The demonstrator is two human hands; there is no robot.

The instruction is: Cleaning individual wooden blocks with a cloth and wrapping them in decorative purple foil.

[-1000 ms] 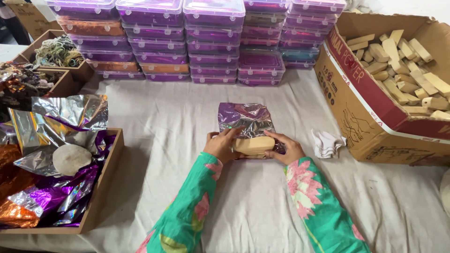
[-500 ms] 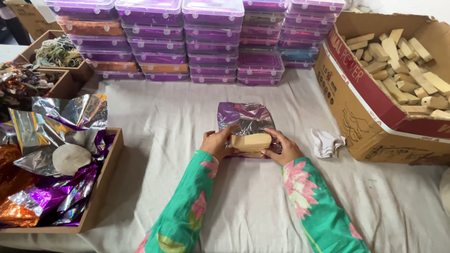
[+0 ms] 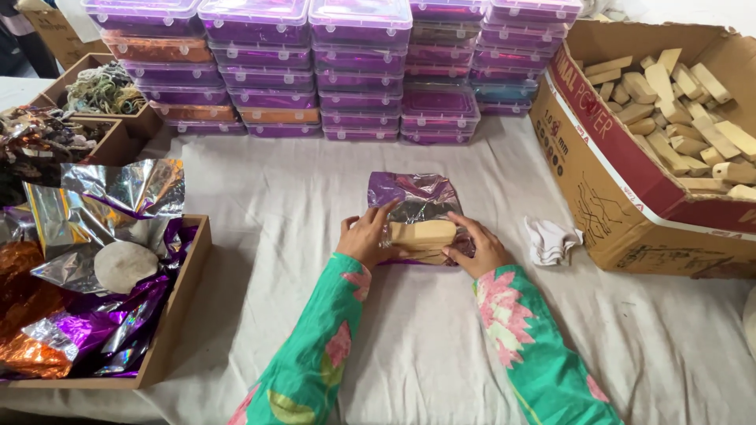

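A pale wooden block [image 3: 424, 234] lies on a sheet of shiny purple and silver foil [image 3: 416, 198] spread on the white cloth in the middle of the table. My left hand [image 3: 365, 237] grips the block's left end and the foil edge under it. On the block's right end rests my right hand [image 3: 477, 249], fingers pressing block and foil. Both sleeves are green with pink flowers.
Stacks of purple-lidded plastic boxes [image 3: 354, 63] line the back. A large cardboard box [image 3: 622, 181] full of wooden blocks stands at right, a crumpled white cloth [image 3: 551, 240] beside it. A wooden tray [image 3: 177, 315] of foil sheets sits at left, with more boxes behind it.
Both hands have shifted the block a little on the foil, and the foil's near edge is drawn up against the block. The rest is unchanged.
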